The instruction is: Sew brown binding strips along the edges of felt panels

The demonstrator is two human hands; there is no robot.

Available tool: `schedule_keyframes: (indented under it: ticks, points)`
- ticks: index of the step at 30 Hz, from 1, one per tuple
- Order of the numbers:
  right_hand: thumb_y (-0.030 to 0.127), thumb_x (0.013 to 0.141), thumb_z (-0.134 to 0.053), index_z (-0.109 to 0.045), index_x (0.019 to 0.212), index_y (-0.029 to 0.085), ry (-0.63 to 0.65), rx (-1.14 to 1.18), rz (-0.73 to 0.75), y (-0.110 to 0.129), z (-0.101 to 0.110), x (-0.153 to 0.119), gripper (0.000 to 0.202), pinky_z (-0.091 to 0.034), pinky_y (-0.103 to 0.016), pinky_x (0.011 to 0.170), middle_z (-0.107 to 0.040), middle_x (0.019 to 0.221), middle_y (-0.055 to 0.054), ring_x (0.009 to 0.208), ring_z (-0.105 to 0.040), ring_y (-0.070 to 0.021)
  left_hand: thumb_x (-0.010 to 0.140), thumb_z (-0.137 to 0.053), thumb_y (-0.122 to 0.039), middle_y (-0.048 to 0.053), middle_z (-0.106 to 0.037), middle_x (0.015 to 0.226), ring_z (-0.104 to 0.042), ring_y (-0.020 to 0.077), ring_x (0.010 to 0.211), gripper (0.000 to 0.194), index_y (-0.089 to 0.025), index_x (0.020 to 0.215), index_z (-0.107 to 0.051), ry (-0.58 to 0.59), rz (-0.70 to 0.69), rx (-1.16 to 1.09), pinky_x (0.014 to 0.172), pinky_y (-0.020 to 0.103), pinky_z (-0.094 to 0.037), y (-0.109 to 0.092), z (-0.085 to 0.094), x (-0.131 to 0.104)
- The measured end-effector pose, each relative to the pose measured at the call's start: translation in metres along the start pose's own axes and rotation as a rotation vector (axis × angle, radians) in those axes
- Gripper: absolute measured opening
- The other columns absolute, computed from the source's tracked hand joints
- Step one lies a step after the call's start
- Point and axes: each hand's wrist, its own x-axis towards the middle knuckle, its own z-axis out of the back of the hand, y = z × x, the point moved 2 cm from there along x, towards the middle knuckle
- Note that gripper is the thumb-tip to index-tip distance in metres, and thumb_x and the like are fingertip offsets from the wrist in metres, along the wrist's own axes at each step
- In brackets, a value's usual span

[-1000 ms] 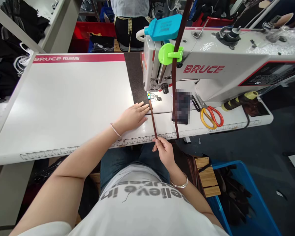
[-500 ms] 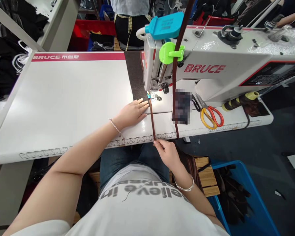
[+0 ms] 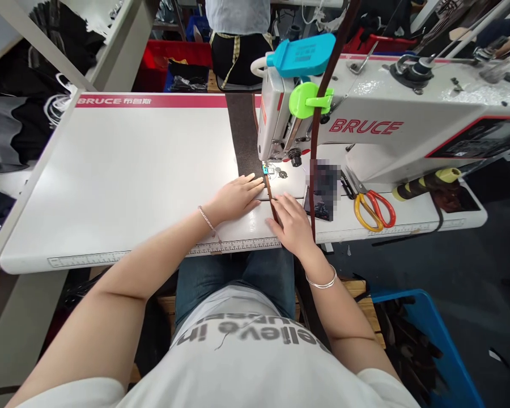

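My left hand [image 3: 237, 198] lies flat with fingers stretched out, its fingertips on the near end of a dark brown fabric strip [image 3: 243, 133]. That strip runs back across the table to the left of the sewing machine's [image 3: 276, 122] head. A narrow brown tape [image 3: 269, 190] comes from the presser foot [image 3: 264, 168] toward me. Over this tape rests my right hand [image 3: 292, 222], fingers extended and thumb apart, on the table's front part. The hand hides part of the tape. Another length of brown tape [image 3: 315, 144] hangs down in front of the machine.
Right of my right hand lie a blurred dark phone-like object [image 3: 323, 190], scissors [image 3: 374, 209] with yellow and red handles, and a thread cone [image 3: 427, 184]. A blue bin [image 3: 444, 334] stands at lower right. Across the table is another person [image 3: 238, 17].
My right hand has let go of its pinch on the tape at the table edge and moved forward, fingers now spread over the tape. My left hand stays put. The view has shifted slightly.
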Motion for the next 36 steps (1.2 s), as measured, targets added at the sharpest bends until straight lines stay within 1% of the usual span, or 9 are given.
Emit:
schedule_keyframes:
  ticks: [3,7,13,15,18,23,29,36]
  points:
    - [0.043,0.097,-0.042,-0.058,0.128,0.01,0.042,-0.023,0.012,0.0,-0.004,0.001,0.047,-0.035,-0.048,0.11,-0.056,0.135,-0.012,0.133,-0.041,-0.0325,0.098,-0.037,-0.036,0.015,-0.043,0.145,-0.033,0.0327,0.137,0.049,-0.008,0.138,-0.045,-0.004,-0.005,0.001,0.112,0.048,-0.031,0.001,0.0,0.0]
    - [0.042,0.098,-0.042,-0.058,0.128,0.011,0.044,-0.029,0.017,0.002,-0.004,0.0,0.046,-0.035,-0.049,0.11,-0.056,0.136,-0.012,0.133,-0.041,-0.033,0.098,-0.037,-0.037,0.014,-0.042,0.146,-0.032,0.0329,0.138,0.05,-0.008,0.138,-0.044,0.001,-0.015,0.005,0.112,0.048,-0.03,0.004,-0.001,0.001]
    - [0.044,0.098,-0.041,-0.058,0.129,0.011,0.069,-0.054,0.043,0.002,-0.004,0.002,0.049,-0.034,-0.049,0.109,-0.055,0.137,-0.011,0.133,-0.04,-0.034,0.098,-0.036,-0.041,0.016,-0.042,0.145,-0.032,0.0346,0.137,0.054,-0.007,0.139,-0.042,0.004,-0.033,0.008,0.111,0.048,-0.03,0.012,-0.002,0.004]
    - [0.045,0.098,-0.041,-0.058,0.13,0.012,0.081,-0.059,0.043,0.003,-0.004,0.002,0.049,-0.033,-0.049,0.109,-0.055,0.137,-0.011,0.133,-0.039,-0.0339,0.098,-0.036,-0.042,0.016,-0.041,0.146,-0.032,0.0347,0.137,0.054,-0.008,0.14,-0.041,0.009,-0.037,0.008,0.11,0.049,-0.03,0.015,-0.002,0.006]
    - [0.046,0.098,-0.04,-0.058,0.13,0.013,0.095,-0.066,0.035,0.003,-0.004,0.003,0.05,-0.033,-0.049,0.109,-0.055,0.137,-0.011,0.133,-0.039,-0.034,0.097,-0.035,-0.043,0.016,-0.043,0.144,-0.035,0.0342,0.134,0.053,-0.011,0.139,-0.042,0.009,-0.045,0.006,0.107,0.049,-0.033,0.019,0.0,0.01]
    - [0.048,0.097,-0.04,-0.059,0.129,0.012,0.103,-0.086,0.031,0.002,-0.004,0.006,0.051,-0.034,-0.049,0.106,-0.055,0.137,-0.01,0.13,-0.041,-0.0343,0.097,-0.037,-0.041,0.017,-0.052,0.134,-0.043,0.0327,0.124,0.049,-0.01,0.133,-0.047,-0.009,-0.069,-0.01,0.1,0.046,-0.037,0.024,0.007,0.016]
    - [0.048,0.097,-0.039,-0.056,0.131,0.013,0.124,-0.081,0.022,0.002,-0.003,0.008,0.052,-0.033,-0.049,0.107,-0.054,0.139,-0.011,0.13,-0.04,-0.0338,0.096,-0.038,-0.036,0.016,-0.052,0.133,-0.045,0.0325,0.12,0.044,-0.01,0.129,-0.049,-0.012,-0.09,-0.025,0.097,0.045,-0.038,0.029,0.009,0.019]
    - [0.048,0.097,-0.038,-0.055,0.132,0.013,0.126,-0.086,0.025,0.002,-0.004,0.008,0.053,-0.034,-0.049,0.106,-0.053,0.139,-0.011,0.13,-0.039,-0.0339,0.096,-0.036,-0.038,0.016,-0.05,0.135,-0.043,0.0334,0.122,0.046,-0.011,0.132,-0.048,-0.017,-0.096,-0.029,0.096,0.046,-0.038,0.034,0.006,0.019]
